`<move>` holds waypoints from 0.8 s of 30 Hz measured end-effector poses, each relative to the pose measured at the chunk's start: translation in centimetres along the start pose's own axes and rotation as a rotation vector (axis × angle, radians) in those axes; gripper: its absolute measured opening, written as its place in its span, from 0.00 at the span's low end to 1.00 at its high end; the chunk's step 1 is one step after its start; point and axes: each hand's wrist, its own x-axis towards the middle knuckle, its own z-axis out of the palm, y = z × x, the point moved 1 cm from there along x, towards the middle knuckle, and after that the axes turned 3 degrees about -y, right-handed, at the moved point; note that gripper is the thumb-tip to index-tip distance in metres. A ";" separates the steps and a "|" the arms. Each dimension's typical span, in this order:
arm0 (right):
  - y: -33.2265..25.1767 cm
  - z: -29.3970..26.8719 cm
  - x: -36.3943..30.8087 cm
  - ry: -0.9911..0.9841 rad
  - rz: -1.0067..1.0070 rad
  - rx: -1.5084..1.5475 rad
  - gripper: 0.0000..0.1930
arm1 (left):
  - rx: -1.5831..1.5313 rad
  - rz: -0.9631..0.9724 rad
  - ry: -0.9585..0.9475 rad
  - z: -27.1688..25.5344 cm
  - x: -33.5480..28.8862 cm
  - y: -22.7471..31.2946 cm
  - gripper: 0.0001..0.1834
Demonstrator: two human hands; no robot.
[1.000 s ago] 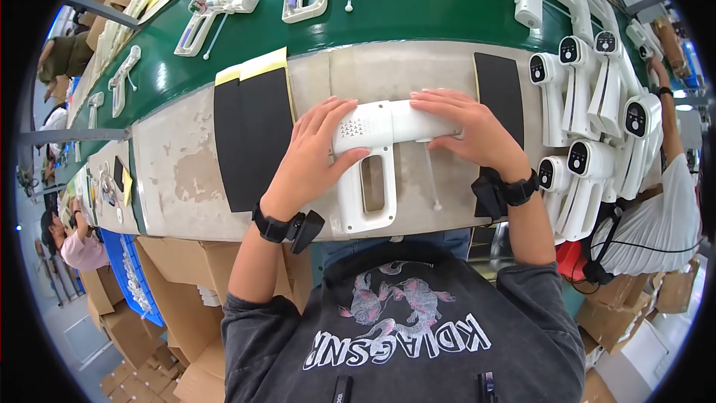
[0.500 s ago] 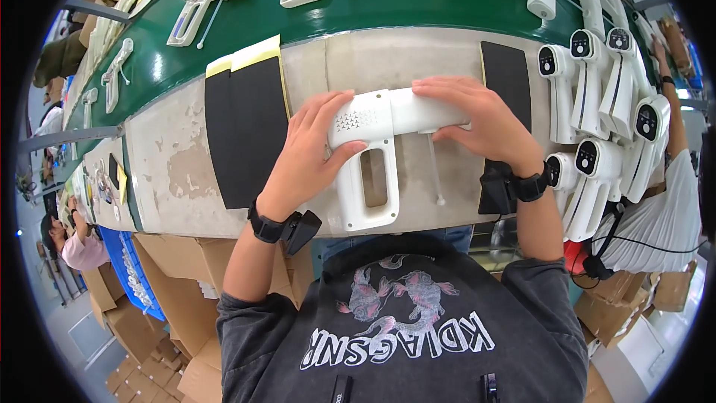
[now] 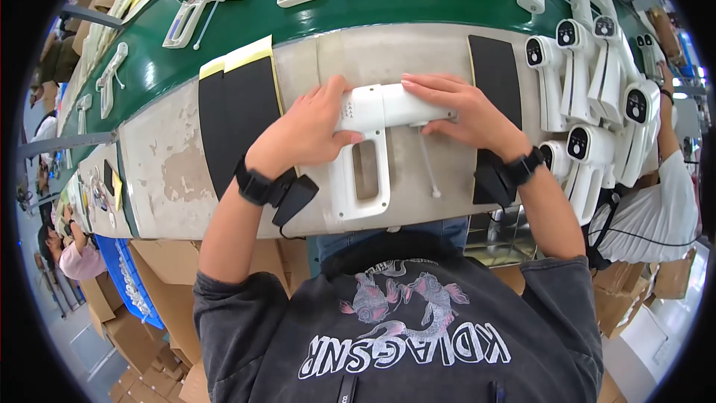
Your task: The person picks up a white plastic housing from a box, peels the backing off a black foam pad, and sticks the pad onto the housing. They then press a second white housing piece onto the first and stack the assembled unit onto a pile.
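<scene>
- White device: over the middle of the table, handle toward the near edge; whether it touches the surface, I cannot tell.
- Left hand: fingers bunched over the device's vented left end, thumb by the handle's top, gripping that end between them.
- Right hand: fingers close together along the barrel's far side, thumb under its near side, pinching the barrel.
- Thin white rod: slants from under the barrel toward the table's near edge, ball at its tip.
- Black pads: one left of the device, yellow strips at its far end; another to the right.
- White units with dark panels: crowded at the table's right edge.
- Green belt: along the far edge, carrying open shells.
- Cartons: below the near edge.
</scene>
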 end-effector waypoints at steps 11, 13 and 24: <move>0.9 -2.2 1.3 -0.166 0.235 -0.005 0.26 | 0.175 0.112 -0.229 -2.1 2.5 -1.0 0.45; 1.3 -2.1 0.5 -0.218 0.179 -0.070 0.29 | 0.132 0.186 -0.187 -1.7 2.2 -0.7 0.45; -3.3 -3.1 -3.9 0.120 0.509 0.793 0.26 | 0.057 0.425 0.266 -7.5 5.5 0.4 0.36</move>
